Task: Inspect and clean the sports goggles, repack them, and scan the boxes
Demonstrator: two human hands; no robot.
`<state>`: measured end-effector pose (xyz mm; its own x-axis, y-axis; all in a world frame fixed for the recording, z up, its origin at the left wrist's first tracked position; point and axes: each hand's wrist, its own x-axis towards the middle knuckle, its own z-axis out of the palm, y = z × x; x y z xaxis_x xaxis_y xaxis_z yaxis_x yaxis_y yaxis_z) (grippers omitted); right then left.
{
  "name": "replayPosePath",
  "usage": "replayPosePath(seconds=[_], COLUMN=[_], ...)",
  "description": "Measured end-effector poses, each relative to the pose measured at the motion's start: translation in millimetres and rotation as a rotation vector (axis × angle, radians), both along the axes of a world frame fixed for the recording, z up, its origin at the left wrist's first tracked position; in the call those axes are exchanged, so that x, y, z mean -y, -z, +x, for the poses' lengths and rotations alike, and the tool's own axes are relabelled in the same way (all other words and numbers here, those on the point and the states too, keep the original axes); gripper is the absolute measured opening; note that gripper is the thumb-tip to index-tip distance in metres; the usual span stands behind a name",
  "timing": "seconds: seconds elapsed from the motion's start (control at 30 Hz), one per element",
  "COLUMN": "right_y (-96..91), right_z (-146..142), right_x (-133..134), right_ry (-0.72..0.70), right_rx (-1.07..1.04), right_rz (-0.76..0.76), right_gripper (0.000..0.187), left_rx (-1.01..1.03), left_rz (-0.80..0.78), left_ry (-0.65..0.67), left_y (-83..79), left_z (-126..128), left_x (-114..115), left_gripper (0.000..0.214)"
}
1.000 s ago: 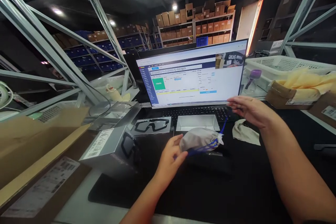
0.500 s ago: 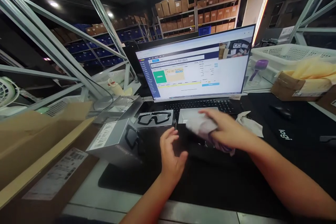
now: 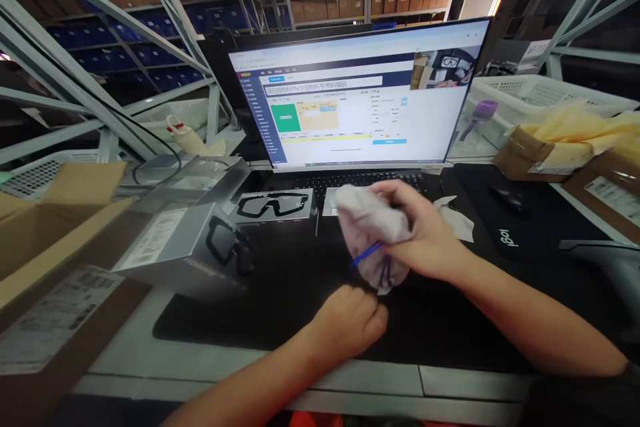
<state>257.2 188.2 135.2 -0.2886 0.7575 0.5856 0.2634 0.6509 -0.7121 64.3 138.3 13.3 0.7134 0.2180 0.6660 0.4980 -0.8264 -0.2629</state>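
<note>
Drawstring pouch (image 3: 371, 221) up above the tabletop (image 3: 200, 355), back from its front edge, right hand (image 3: 431, 235) grasping its side, left hand (image 3: 349, 320) clenched just below, and it looks soft, likely light, perhaps fragile inside, best cradled around its middle.

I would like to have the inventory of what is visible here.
pouch: 1, pale grey, blue cord, centre
box: 1, grey, left
panel: 1, grey, left of pouch
tray: 1, white, mostly behind pouch
cloth: 1, beige, right of pouch
monitor: 1, black, back
keyboard: 1, black, below monitor
mouse: 1, black, right
mat: 1, black, front
table: 1, pale, front
tool: 1, purple, right of monitor
cartons: several, brown, sides and background
baskets: at least 2, white, both sides
bins: several, blue, back left
posts: several, grey, both sides
left hand: 1, bare, by pouch
right hand: 1, bare, holding pouch
</note>
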Motion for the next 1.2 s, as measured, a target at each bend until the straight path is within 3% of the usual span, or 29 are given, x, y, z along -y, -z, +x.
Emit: replayPosePath(seconds=[0.1, 0.2, 0.37, 0.53, 0.67, 0.73, 0.87, 0.93, 1.0, 1.13, 1.2], right_y=[12.5, 34.1, 57.9, 50.7, 49.0, 55.6, 70.8, 70.7, 62.9, 35.2, 25.7], right_z=[-8.1, -6.7, 8.1, 15.4, -1.8, -15.5, -37.2, -38.5, -30.4, 10.3, 34.9], right_x=[13.6, 12.2, -14.5, -0.8, 30.7, 43.1, 54.4, 51.4, 42.8, 26.5, 30.4], right_ry=[-0.124, -0.172, 0.077, 0.046, -0.152, -0.148, -0.072, -0.098, -0.224, -0.536, -0.523], right_rx=[0.254, 0.450, 0.342, 0.390, 0.951, 1.221, 1.388, 1.366, 1.210, 0.757, 0.695], right_rz=[0.098, 0.035, -0.083, -0.001, 0.048, 0.060, 0.018, -0.034, -0.117, -0.447, -0.544], right_gripper=[0.067, 0.072, 0.056, 0.060, 0.047, 0.038, 0.039, 0.046, 0.060, 0.071, 0.068], left_rx=[0.054, 0.056, 0.089, 0.053, 0.098, 0.139, 0.183, 0.196, 0.248, 0.354, 0.361], left_rz=[-0.009, 0.009, -0.005, -0.006, 0.025, 0.031, -0.021, -0.076, -0.215, -0.686, -0.854], left_ry=[-0.071, -0.074, 0.049, 0.051, 0.036, 0.050, 0.029, -0.002, -0.048, -0.203, -0.292], left_y=[-0.2, 1.3, 10.0, 14.6, 15.0, 16.2, 19.9, 21.1, 21.0, 14.5, 10.5], left_z=[-1.4, -5.2, -8.3, -8.0, -7.4, -7.0, -6.5, -7.7, -10.4, -18.1, -21.0], left_x=[13.0, 22.4, 32.5, 35.7, 36.7, 38.1, 40.5, 39.0, 35.3, 25.4, 22.6], left_gripper=[0.024, 0.025, 0.018, 0.020, 0.018, 0.018, 0.018, 0.016, 0.019, 0.043, 0.050])
